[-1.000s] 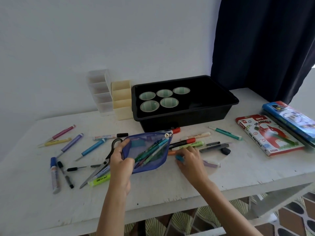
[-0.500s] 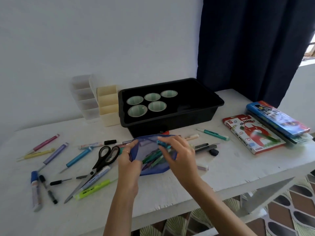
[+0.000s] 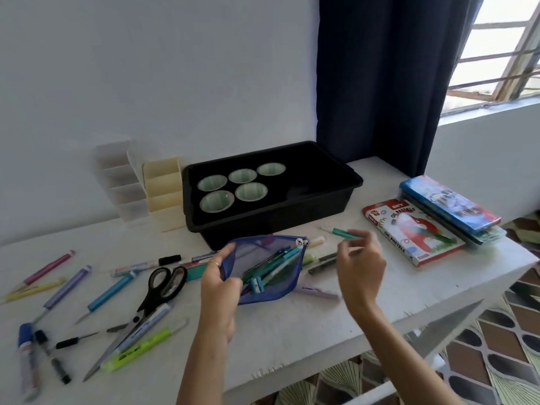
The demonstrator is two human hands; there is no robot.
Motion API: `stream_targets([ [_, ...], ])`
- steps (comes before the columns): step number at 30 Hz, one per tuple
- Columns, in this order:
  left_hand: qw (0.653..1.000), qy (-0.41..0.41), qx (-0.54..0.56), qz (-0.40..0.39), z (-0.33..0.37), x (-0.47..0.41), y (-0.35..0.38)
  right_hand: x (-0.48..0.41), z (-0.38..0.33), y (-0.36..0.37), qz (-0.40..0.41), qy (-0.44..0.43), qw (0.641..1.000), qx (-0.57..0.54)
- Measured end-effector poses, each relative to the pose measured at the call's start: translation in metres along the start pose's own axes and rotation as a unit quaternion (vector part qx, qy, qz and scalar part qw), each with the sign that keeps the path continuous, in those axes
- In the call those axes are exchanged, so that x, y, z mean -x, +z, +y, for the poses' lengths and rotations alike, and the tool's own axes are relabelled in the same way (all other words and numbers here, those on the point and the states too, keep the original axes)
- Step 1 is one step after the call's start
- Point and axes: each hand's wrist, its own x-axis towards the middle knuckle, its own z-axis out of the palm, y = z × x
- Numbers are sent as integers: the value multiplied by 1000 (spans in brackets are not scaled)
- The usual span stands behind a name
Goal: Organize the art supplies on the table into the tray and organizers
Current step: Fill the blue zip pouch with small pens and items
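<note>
Blue see-through mesh zip pouch (image 3: 271, 258), pens visible through it, sits over the white tabletop (image 3: 292, 340) just in front of the black plastic tray (image 3: 292, 214); left hand (image 3: 217, 285) fingers pinch its open left edge. Judged light and floppy, with loose contents that could slide out: best held by the stiffer zipper rim, mouth up. Right hand (image 3: 361, 267) fingers half-curled at a teal marker (image 3: 340, 233); grip or mere nearness cannot be told.
</note>
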Motion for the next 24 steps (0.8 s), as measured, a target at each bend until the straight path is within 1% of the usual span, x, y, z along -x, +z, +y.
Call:
stream_targets([
  [1, 1000, 0, 1, 3, 0, -2, 0, -9, 9, 0, 7, 48, 997, 54],
  [3, 1000, 3, 0, 7, -1, -5, 0, -23, 29, 0, -18, 135, 979, 153],
  [5, 1000, 4, -2, 7, -1, -7, 0, -33, 42, 1, -61, 218, 957, 181],
  [7, 1000, 4, -1, 4, 0, -8, 1, -38, 50, 5, -91, 258, 944, 183],
  [9, 1000, -1, 4, 5, -1, -9, 2, -40, 56, 7, -92, 278, 941, 170],
  [11, 1000, -4, 10, 6, -2, -10, 3, -42, 55, 9, -79, 305, 943, 112],
  [13, 1000, -6, 11, 8, -2, -11, 5, -43, 50, 5, -65, 318, 946, 16],
  [15, 1000, -10, 11, 9, -1, -11, 6, -42, 36, -1, -51, 288, 954, -67],
  [18, 1000, -18, 6, 11, -1, -14, 9, -41, 16, -11, -35, 214, 967, -137],
  [24, 999, -40, 7, 15, 5, -14, 26, -42, -32, -37, -18, 78, 957, -277],
])
